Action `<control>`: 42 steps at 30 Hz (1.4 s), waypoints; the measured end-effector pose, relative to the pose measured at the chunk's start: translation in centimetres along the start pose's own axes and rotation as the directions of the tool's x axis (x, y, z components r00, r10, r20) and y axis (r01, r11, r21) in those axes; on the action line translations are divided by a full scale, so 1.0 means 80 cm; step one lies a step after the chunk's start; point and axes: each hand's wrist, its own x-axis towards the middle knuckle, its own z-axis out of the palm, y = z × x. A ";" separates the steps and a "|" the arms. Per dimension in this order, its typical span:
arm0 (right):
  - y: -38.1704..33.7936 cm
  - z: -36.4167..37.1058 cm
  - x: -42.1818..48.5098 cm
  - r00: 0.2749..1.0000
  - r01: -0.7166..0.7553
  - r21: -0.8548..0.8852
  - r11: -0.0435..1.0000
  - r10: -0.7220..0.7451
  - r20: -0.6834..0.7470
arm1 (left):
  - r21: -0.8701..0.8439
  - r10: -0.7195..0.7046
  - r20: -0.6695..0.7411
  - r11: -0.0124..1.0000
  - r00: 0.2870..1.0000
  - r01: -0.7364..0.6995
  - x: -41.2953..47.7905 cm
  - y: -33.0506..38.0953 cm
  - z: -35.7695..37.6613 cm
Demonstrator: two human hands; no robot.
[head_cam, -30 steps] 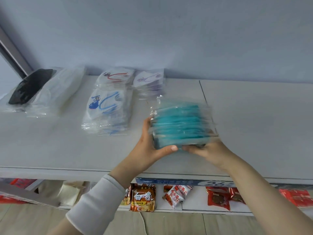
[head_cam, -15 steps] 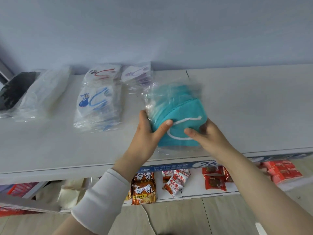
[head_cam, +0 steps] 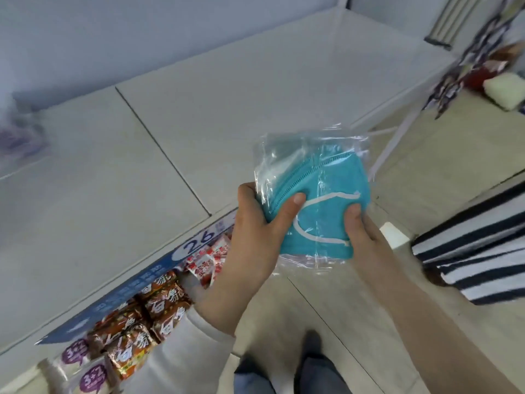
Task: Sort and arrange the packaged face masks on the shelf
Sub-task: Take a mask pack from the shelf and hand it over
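Both hands — left [head_cam: 255, 223] & right [head_cam: 366, 234] — grip teal mask pack [head_cam: 321, 206], off the shelf [head_cam: 199, 115] edge.

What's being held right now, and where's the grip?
Both hands hold the clear-bagged teal mask pack. The left hand grips its left edge and the right hand its lower right edge, thumbs on top.

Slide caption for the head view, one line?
Left hand and right hand grip a clear pack of teal masks in front of the white shelf.
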 end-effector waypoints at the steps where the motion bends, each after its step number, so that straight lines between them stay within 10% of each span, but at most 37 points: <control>1: 0.006 -0.021 -0.003 0.999 -0.002 0.015 1.000 0.002 -0.049 | 0.014 -0.003 0.037 1.000 0.999 0.002 0.004 -0.003 0.023; 7: 0.054 -0.155 -0.005 0.955 -0.074 0.114 0.991 0.104 -0.279 | -0.020 -0.120 0.244 0.991 0.962 0.129 0.023 -0.033 0.178; 26: 0.154 -0.426 0.090 0.851 -0.258 0.329 0.908 0.375 -0.368 | 0.276 -0.485 0.419 0.873 0.768 0.401 0.112 -0.117 0.493; 42: 0.025 -0.531 0.258 0.930 -0.098 0.131 0.987 0.137 -0.341 | 0.179 -0.279 0.332 0.957 0.901 0.230 0.279 -0.029 0.583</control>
